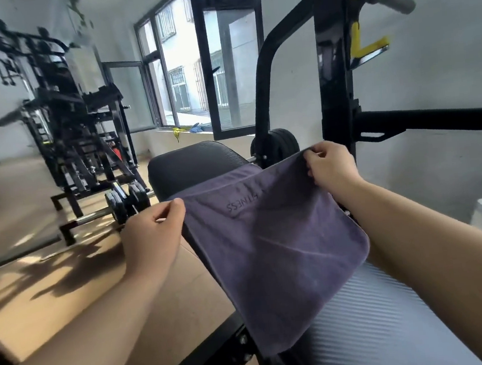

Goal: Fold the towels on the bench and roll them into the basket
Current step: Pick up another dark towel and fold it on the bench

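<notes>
Forearms lead up to the towel, held above the tabletop with its far part lying on it, left hand and right hand each pinching a corner: keep it taut, match edges, lay flat, then crease.

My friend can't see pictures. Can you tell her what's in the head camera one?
A left hand and a right hand each pinch a top corner of a purple-grey towel, holding it up over a black weight bench. Behind stand a black rack, gym machines and an open window.
</notes>
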`<state>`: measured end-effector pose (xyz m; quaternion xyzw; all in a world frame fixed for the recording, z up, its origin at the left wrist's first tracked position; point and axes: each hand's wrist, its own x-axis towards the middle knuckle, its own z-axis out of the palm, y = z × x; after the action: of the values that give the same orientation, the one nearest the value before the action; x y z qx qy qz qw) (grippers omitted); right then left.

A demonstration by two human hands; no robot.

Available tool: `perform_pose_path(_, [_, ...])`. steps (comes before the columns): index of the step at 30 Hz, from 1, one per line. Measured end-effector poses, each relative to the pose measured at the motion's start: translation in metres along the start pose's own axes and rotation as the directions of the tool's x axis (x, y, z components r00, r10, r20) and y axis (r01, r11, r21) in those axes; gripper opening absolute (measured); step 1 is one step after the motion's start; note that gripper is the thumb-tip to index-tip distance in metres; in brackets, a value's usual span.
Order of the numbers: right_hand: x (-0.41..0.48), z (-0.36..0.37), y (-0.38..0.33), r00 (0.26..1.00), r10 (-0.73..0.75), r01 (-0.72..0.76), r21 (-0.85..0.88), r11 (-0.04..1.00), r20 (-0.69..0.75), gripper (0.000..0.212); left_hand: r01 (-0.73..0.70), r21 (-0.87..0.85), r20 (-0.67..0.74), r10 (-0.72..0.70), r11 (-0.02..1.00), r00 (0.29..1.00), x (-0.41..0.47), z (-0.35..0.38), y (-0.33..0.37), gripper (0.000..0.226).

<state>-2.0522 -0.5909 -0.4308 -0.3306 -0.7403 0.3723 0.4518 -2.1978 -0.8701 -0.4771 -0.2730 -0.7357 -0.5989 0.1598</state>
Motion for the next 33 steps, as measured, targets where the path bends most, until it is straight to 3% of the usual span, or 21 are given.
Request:
perform_pose_path(8, [0.041,0.062,-0.016,0.998,-0.066,0.066,-0.112,0.992,0.001,0.020,0.035,-0.009,-0.104,-0.036,0.999,0.994,0.040,-0.002,-0.020,0.024])
perform_pose_path(12, [0.059,0.088,-0.014,0.998,-0.043,0.049,-0.143,0.989,0.045,0.024,0.071,-0.007,-0.092,-0.071,0.997,0.993,0.056,0.003,-0.028,0.019])
perform_pose_path(18, [0.065,0.114,0.000,0.952,0.148,-0.107,-0.163,0.981,0.267,0.022,0.161,0.001,0.005,-0.161,0.987,0.987,0.060,0.009,-0.040,0.013])
perform_pose_path(22, [0.061,0.107,0.003,0.853,0.318,-0.331,-0.044,0.943,0.414,0.022,0.159,-0.005,0.022,-0.159,0.987,0.987,0.061,0.009,-0.039,0.007])
perform_pose_path(24, [0.061,0.105,0.004,0.822,0.336,-0.392,0.030,0.919,0.460,0.019,0.140,0.028,0.032,-0.141,0.990,0.989,0.061,0.007,-0.039,0.007])
perform_pose_path(28, [0.063,0.102,0.010,0.870,0.251,-0.302,0.055,0.952,0.424,0.008,0.088,0.108,0.070,-0.096,0.990,0.993,0.057,0.002,-0.037,0.005])
perform_pose_path(33, [0.059,0.085,0.004,0.828,0.262,-0.276,-0.046,0.960,0.495,0.020,0.312,-0.050,0.157,-0.301,0.949,0.941,0.060,0.001,-0.036,0.002])
